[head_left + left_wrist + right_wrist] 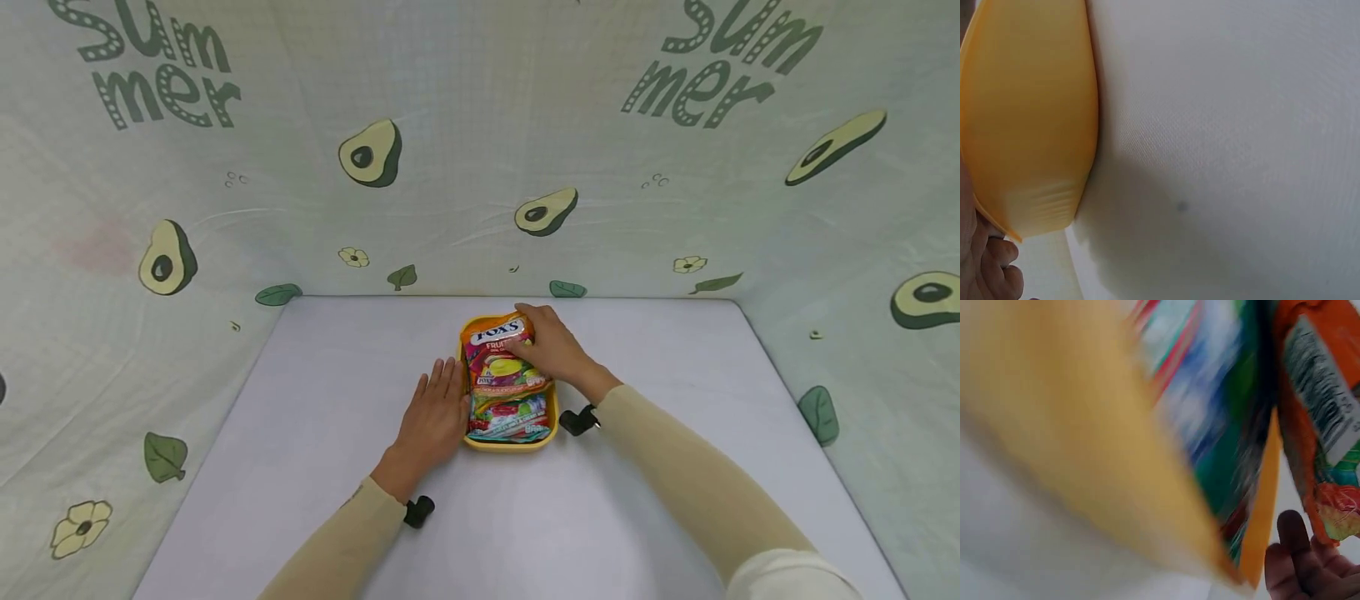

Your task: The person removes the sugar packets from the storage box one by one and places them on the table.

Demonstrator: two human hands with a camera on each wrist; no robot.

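A yellow container (pixel 513 447) with rounded corners stands on the table, and its smooth side wall (pixel 1029 125) fills the left of the left wrist view. Inside lies a green-and-blue candy bag (pixel 512 421). An orange-and-red Fox's candy bag (pixel 495 367) is over the container's far part, overlapping the other bag. My right hand (pixel 553 346) pinches the Fox's bag near its upper right, and its barcode side (pixel 1322 394) shows in the right wrist view. Flat against the container's left side, my left hand (pixel 435 412) has its fingers straight.
The white table (pixel 337 358) reaches to a hanging cloth (pixel 457 100) printed with avocados and leaves behind and at both sides. A small black wrist camera (pixel 577 421) is by the right wrist, another black one (pixel 419 512) by the left.
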